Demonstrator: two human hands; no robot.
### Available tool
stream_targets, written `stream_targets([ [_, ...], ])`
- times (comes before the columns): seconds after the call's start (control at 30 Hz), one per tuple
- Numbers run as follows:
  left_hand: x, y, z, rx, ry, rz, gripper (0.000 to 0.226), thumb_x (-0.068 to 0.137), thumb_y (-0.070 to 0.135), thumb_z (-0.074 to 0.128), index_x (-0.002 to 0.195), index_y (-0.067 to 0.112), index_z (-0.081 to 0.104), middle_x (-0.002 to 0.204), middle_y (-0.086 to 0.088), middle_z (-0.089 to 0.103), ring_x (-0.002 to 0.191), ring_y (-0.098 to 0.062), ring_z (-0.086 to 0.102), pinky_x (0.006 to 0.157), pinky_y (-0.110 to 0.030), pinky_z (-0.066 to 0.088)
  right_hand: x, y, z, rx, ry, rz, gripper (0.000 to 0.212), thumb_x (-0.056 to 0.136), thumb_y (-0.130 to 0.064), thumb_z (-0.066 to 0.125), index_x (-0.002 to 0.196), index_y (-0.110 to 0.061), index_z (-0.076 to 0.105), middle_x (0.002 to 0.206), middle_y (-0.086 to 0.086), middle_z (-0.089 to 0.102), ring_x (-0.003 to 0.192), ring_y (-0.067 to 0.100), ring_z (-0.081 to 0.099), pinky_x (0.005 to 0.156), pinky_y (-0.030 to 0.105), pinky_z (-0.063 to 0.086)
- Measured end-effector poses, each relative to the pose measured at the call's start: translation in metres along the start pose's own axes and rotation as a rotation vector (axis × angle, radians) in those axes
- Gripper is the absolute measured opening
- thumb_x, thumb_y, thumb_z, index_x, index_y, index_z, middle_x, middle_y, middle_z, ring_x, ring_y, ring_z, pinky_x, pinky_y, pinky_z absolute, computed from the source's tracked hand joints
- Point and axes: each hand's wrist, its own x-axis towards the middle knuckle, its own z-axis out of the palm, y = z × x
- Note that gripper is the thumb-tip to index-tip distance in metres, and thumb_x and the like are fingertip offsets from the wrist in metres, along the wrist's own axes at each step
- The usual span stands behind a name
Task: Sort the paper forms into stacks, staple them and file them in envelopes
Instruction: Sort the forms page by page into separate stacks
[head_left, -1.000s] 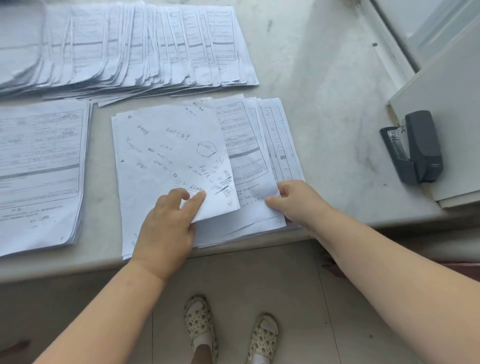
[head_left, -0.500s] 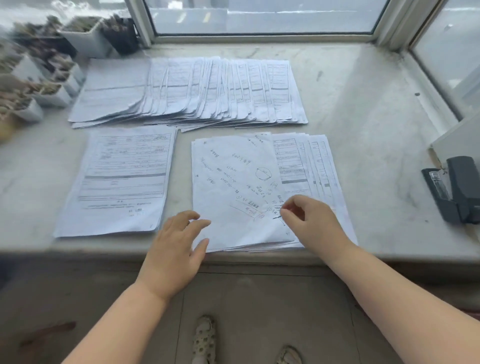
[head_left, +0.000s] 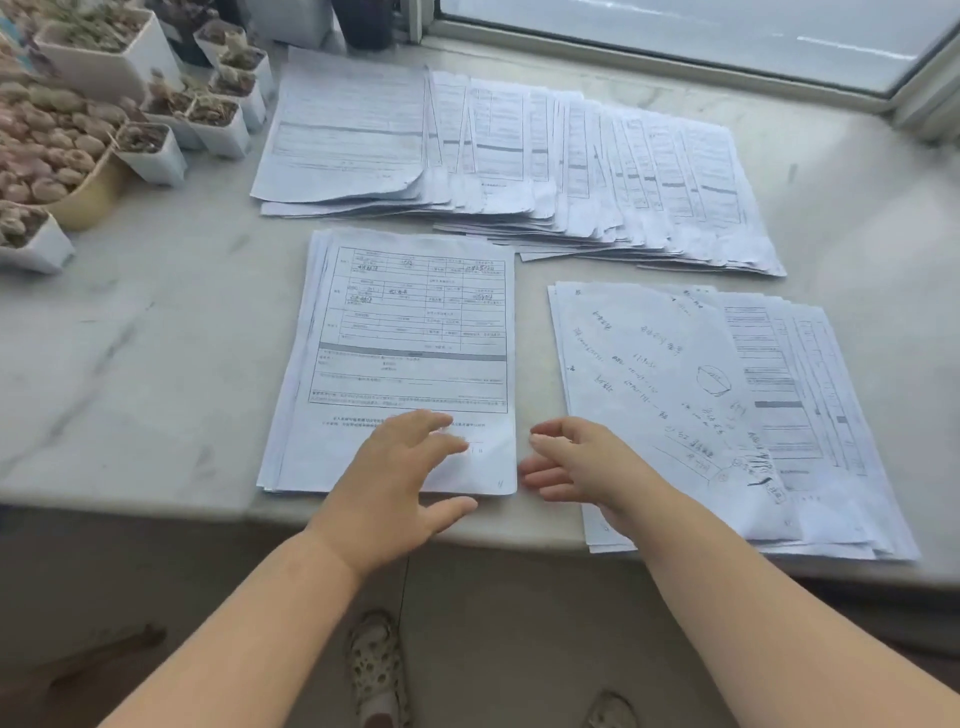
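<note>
A neat stack of printed forms (head_left: 410, 332) lies in front of me on the marble sill. My left hand (head_left: 400, 483) rests over its lower edge with fingers spread and relaxed. My right hand (head_left: 582, 467) hovers just right of that stack, fingers loosely extended toward its edge, holding nothing. To the right lies a fanned stack (head_left: 810, 415) topped by a sheet with handwritten notes (head_left: 654, 384). A long fanned row of forms (head_left: 519, 156) lies at the back.
Several small white pots of succulents (head_left: 156, 124) crowd the back left of the marble sill (head_left: 130, 364). A window frame (head_left: 675, 67) runs along the back. The sill's front edge is just under my wrists; my feet show on the floor below.
Both hands have left the handwritten stack on the right and moved left to the neat printed stack. The view has swung left, so the stapler is out of sight.
</note>
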Motion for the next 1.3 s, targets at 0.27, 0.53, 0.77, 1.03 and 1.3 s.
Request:
stream_targets([
  [0.27, 0.001, -0.022, 0.011, -0.174, 0.043, 0.026, 0.041, 0.074, 0.031, 0.081, 0.11, 0.019, 0.068, 0.128, 0.007, 0.057, 0.12, -0.003, 0.04, 0.106, -0.013, 0.023, 0.004, 0.008, 0.022, 0.01, -0.013, -0.063, 0.05, 0.086, -0.006, 0.067, 0.126, -0.027, 0.045, 0.091, 0.005, 0.072, 0.083, 0.014, 0.069, 0.084, 0.031, 0.057],
  [0.53, 0.002, -0.023, 0.01, -0.238, 0.082, 0.021, 0.041, 0.08, 0.054, 0.055, 0.102, 0.023, 0.072, 0.12, 0.023, 0.054, 0.114, 0.014, 0.042, 0.105, -0.011, 0.029, 0.014, 0.013, 0.034, 0.071, 0.079, -0.191, 0.036, 0.084, -0.01, 0.071, 0.106, -0.023, 0.045, 0.074, 0.014, 0.058, 0.064, 0.02, 0.057, 0.065, 0.033, 0.046],
  [0.77, 0.012, -0.021, 0.004, -0.342, 0.262, -0.165, 0.026, 0.086, 0.047, 0.051, 0.095, 0.028, 0.065, 0.088, 0.027, 0.064, 0.091, 0.015, 0.057, 0.076, -0.003, 0.04, 0.02, 0.018, 0.023, 0.08, -0.062, -0.247, 0.035, 0.087, 0.0, 0.063, 0.108, -0.026, 0.053, 0.06, -0.001, 0.042, 0.059, 0.015, 0.045, 0.063, 0.028, 0.036],
  [1.03, 0.01, -0.026, 0.003, -0.303, 0.151, -0.108, 0.03, 0.07, 0.056, 0.065, 0.078, 0.026, 0.065, 0.093, 0.021, 0.066, 0.093, 0.005, 0.059, 0.081, -0.01, 0.042, 0.028, 0.018, 0.037, 0.075, 0.111, -0.272, 0.042, 0.081, -0.009, 0.071, 0.106, -0.033, 0.047, 0.061, 0.005, 0.05, 0.055, 0.015, 0.045, 0.053, 0.024, 0.038],
  [1.3, 0.014, -0.027, 0.005, -0.313, 0.163, -0.147, 0.027, 0.079, 0.046, 0.053, 0.072, 0.021, 0.062, 0.092, 0.018, 0.066, 0.09, 0.001, 0.059, 0.076, -0.013, 0.043, 0.028, 0.015, 0.032, 0.19, -0.099, -0.211, 0.012, 0.089, -0.012, 0.068, 0.097, -0.004, 0.072, 0.09, 0.01, 0.071, 0.079, 0.017, 0.066, 0.067, 0.024, 0.053],
])
